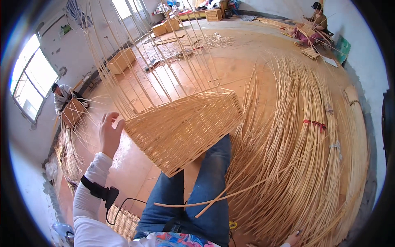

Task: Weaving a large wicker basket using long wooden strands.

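Handling the wicker piece should prove light, springy-stiff; hold its woven edge. The left grip, fingers parted beside it, holds nothing; the right grip's closure is indiscernible.

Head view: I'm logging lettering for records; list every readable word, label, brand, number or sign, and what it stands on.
None can be read.
The tan woven-wicker basket shows no lettering.
Any marks on the flat green panel at far right are too small and blurred to read.
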### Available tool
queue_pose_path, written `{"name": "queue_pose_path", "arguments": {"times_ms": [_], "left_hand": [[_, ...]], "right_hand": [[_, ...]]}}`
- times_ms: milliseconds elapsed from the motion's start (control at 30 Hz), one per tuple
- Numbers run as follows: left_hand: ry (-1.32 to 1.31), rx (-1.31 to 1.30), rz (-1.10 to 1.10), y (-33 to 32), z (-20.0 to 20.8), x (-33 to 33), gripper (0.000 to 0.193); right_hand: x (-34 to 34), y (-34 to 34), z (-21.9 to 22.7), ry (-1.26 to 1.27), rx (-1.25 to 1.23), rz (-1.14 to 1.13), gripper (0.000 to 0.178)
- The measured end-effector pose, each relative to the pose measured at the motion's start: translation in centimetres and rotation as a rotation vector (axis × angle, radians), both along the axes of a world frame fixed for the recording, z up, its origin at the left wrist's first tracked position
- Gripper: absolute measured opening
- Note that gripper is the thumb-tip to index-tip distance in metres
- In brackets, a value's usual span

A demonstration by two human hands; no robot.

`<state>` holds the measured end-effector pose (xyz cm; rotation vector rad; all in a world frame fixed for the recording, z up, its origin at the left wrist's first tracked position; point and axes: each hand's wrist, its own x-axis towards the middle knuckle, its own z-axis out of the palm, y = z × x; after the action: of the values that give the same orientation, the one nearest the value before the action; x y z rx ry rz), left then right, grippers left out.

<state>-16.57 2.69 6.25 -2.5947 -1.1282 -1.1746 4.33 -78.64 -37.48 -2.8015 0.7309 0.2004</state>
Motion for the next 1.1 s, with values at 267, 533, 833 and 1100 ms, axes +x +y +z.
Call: {"name": "queue_pose_path", "arguments": {"times_ms": [267, 533, 833, 1100], "left_hand": [[0.341, 0.106, -0.479, -1.8, -0.1, 7.1, 0.022], [0.250, 0.110, -0.272, -1.6, -4.8, 8.4, 0.024], [0.587, -0.131, -0.338, 1.6, -5.2, 9.3, 0.021], [0.679, -0.542, -0.481, 5.1, -3.0, 11.6, 0.026]], "right_hand": [[-0.4, 9.7, 9.1, -0.476, 1.301, -0.193, 0.033], [-0.4, 30.0, 21.6, -0.195, 1.545, 0.172, 0.031], [-3.4, 43.3, 27.2, 0.338, 1.729, 0.481, 0.026], [-4.2, 47.9, 29.6, 0.444, 1.633, 0.659, 0.029]]}}
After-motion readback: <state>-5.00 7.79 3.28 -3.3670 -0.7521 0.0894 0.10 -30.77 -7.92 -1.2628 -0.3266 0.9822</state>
